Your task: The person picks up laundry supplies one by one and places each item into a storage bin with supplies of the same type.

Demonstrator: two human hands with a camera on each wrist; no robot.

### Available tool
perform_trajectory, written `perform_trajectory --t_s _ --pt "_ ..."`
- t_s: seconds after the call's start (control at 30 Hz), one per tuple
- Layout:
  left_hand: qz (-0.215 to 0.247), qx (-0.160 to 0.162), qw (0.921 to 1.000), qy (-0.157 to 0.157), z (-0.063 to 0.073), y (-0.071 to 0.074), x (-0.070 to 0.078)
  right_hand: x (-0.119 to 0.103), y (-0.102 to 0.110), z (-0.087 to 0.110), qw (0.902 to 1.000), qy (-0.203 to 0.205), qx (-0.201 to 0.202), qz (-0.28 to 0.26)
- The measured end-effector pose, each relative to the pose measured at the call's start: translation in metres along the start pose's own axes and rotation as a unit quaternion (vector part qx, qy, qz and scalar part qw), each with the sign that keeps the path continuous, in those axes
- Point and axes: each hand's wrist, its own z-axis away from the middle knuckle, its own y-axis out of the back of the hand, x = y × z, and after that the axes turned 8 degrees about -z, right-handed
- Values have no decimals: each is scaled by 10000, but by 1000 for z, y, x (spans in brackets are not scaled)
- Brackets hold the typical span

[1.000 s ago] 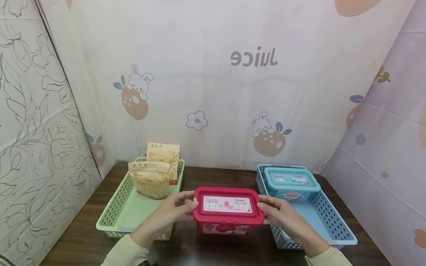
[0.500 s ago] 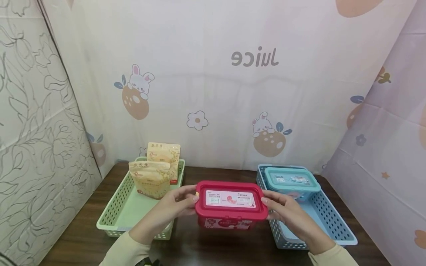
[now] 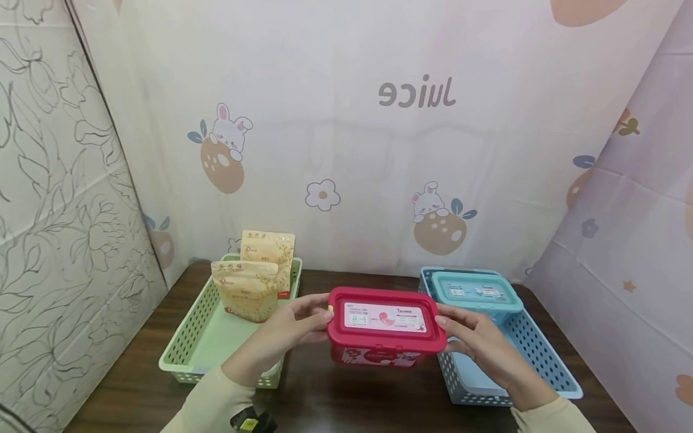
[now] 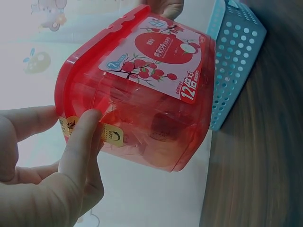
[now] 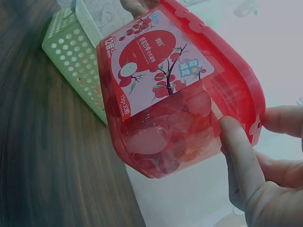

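Between both hands, a red lidded plastic box [image 3: 387, 322] is held level above the table. Its lid bears a white and pink label, and pale pods show through the clear red wall in the right wrist view. My left hand [image 3: 298, 328] grips the left end, thumb on the lid's rim and fingers below. At the opposite end my right hand [image 3: 473, 337] grips it likewise. In the left wrist view the fingertips [image 4: 90, 120] press the box's end beside a yellow seal strip. The box's underside is hidden in the head view.
On the left stands a green perforated basket [image 3: 186, 325] with two yellow pouches, the front pouch [image 3: 246, 291] leaning. A blue perforated basket [image 3: 547, 352] on the right holds a teal lidded box [image 3: 476, 291] at its back. Both rest on a dark wooden table [image 3: 325, 409] before a printed curtain.
Both hands have lifted the red box a little and carried it slightly to the right. The baskets and what lies in them have stayed put.
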Motion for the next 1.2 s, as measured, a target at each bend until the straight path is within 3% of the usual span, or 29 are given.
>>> perform_trajectory --t_s 0.33,0.6,0.83,1.2 --pt "164 -152 9997 -57 -14 -13 4 -5 14 5 9991 -176 357 118" --pt "230 -248 9994 -71 -30 -32 5 0 36 10 9980 -19 561 294" --pt "343 -442 9980 -290 -44 -52 9 7 64 18 9970 170 674 351" --pt "248 -523 9980 -261 -65 -86 14 13 107 33 9930 -299 1068 404"
